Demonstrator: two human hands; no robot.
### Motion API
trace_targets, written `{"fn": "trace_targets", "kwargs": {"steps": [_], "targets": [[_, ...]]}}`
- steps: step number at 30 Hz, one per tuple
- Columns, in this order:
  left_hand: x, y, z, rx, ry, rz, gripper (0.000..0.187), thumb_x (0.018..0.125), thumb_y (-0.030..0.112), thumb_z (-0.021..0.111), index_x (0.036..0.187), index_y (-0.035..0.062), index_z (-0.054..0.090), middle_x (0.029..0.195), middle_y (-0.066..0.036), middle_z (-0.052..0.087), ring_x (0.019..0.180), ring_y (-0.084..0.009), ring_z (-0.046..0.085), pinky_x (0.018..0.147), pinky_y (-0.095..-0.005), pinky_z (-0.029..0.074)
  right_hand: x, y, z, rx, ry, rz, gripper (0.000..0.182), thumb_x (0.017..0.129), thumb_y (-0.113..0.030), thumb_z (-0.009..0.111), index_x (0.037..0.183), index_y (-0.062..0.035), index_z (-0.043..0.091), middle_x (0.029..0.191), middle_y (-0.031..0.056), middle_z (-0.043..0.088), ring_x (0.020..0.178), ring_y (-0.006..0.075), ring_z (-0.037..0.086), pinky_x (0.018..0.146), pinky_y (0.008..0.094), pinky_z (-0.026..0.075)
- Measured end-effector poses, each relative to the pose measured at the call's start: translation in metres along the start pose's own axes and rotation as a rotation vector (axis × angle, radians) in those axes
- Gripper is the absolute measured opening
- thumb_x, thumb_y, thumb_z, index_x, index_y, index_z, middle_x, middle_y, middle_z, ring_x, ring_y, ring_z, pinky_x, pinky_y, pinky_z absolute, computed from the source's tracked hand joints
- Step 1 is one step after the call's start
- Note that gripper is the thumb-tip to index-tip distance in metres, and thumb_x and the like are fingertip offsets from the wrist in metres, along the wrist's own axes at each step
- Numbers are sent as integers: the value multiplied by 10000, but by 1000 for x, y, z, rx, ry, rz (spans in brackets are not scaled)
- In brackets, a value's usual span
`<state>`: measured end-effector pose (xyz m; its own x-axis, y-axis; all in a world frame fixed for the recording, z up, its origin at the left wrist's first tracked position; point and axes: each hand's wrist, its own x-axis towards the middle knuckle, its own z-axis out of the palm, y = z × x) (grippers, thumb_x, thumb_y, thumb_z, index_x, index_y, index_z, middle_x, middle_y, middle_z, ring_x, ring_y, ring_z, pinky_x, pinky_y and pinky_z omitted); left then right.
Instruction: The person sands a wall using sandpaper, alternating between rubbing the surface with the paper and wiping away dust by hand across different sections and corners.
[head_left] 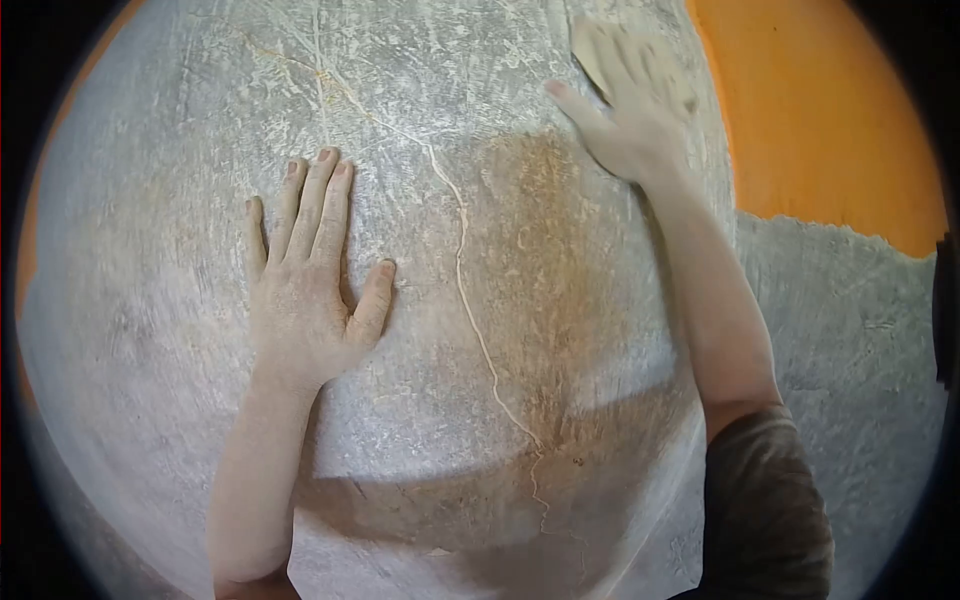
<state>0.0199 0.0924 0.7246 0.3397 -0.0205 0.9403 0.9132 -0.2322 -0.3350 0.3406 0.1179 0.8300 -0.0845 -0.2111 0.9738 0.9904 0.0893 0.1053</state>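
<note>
My left hand [310, 270] lies flat on a rough grey plastered wall [420, 380], fingers stretched upward and thumb spread to the side, with nothing in it. Higher up and to the right, my right hand [640, 110] presses a thin beige piece of sandpaper [590, 62] against the same surface. Most of that sheet is hidden under the palm and fingers. Pale dust coats both hands and forearms. Between them, a light, wavy crack line [462, 260] runs down the wall from the upper left.
A brownish stained patch [540, 240] marks the middle of the wall. Past the wall's right edge is an orange painted area [820, 110], with grey surface [830, 350] below it. Shadows fall across the lower wall.
</note>
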Motion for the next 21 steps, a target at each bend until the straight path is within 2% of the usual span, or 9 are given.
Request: {"fn": "trace_targets", "kwargs": {"steps": [2, 4, 7, 10, 12, 14, 16, 18, 21], "targets": [[1, -2, 4, 5, 49, -44, 794, 883, 433, 551, 1554, 46, 378, 1630, -129, 349, 1538, -329, 246, 1246, -566, 115, 16, -67, -15, 133, -405, 144, 835, 923, -704, 511, 1544, -151, 423, 1611, 139, 374, 1505, 321, 302, 1255, 501, 170], [0, -10, 6, 39, 78, -101, 787, 887, 450, 547, 1554, 64, 387, 1629, -126, 352, 1537, -336, 246, 1244, -571, 122, 4, -120, -62, 237, -917, -110, 756, 914, -615, 588, 1511, -166, 468, 1597, 135, 393, 1496, 326, 317, 1253, 517, 185], [-7, -26, -4, 93, 41, -140, 790, 892, 471, 549, 1562, 85, 384, 1634, -131, 342, 1541, -349, 226, 1246, -565, 104, -68, -105, -26, 506, -236, -710, 678, 901, -547, 631, 1457, -171, 530, 1503, 138, 515, 1427, 336, 424, 1219, 520, 278], [-21, -45, -9, 105, 29, -104, 761, 903, 491, 534, 1558, 127, 404, 1628, -116, 358, 1537, -342, 241, 1241, -577, 119, -46, -76, -39, 423, -332, -437, 647, 926, -531, 603, 1460, -173, 527, 1465, 123, 557, 1378, 341, 479, 1201, 516, 314], [-27, -57, -12, 101, 26, -70, 744, 909, 497, 524, 1555, 145, 416, 1625, -105, 366, 1534, -334, 252, 1238, -585, 130, -5, -78, -19, 20, -173, -121, 723, 920, -517, 617, 1537, -190, 430, 1629, 149, 329, 1516, 337, 268, 1252, 486, 210], [-31, -68, -17, 103, 14, -42, 740, 912, 495, 523, 1555, 144, 416, 1629, -100, 360, 1536, -330, 249, 1239, -584, 126, 45, -86, 9, 35, -39, -76, 767, 960, -565, 475, 1580, -132, 354, 1605, 191, 366, 1509, 361, 272, 1245, 472, 145], [-35, -81, -23, 92, -2, -103, 748, 933, 516, 495, 1566, 131, 390, 1640, -109, 336, 1545, -338, 215, 1247, -567, 86, 57, -146, -11, 198, -387, 3, 749, 936, -488, 581, 1576, -168, 358, 1627, 177, 320, 1517, 349, 259, 1256, 478, 166], [-42, -97, -27, 89, -1, -150, 745, 946, 516, 477, 1572, 124, 377, 1646, -115, 322, 1550, -343, 199, 1251, -558, 68, 33, -194, -16, 387, -495, -182, 758, 917, -440, 648, 1570, -179, 366, 1635, 178, 298, 1520, 343, 254, 1263, 477, 178], [-59, -124, -32, 96, 15, -189, 727, 950, 485, 470, 1572, 120, 377, 1647, -119, 321, 1550, -344, 199, 1248, -560, 74, -57, -211, -11, 591, -168, -863, 763, 876, -438, 705, 1533, -163, 430, 1615, 153, 343, 1509, 345, 275, 1257, 487, 192]]}}
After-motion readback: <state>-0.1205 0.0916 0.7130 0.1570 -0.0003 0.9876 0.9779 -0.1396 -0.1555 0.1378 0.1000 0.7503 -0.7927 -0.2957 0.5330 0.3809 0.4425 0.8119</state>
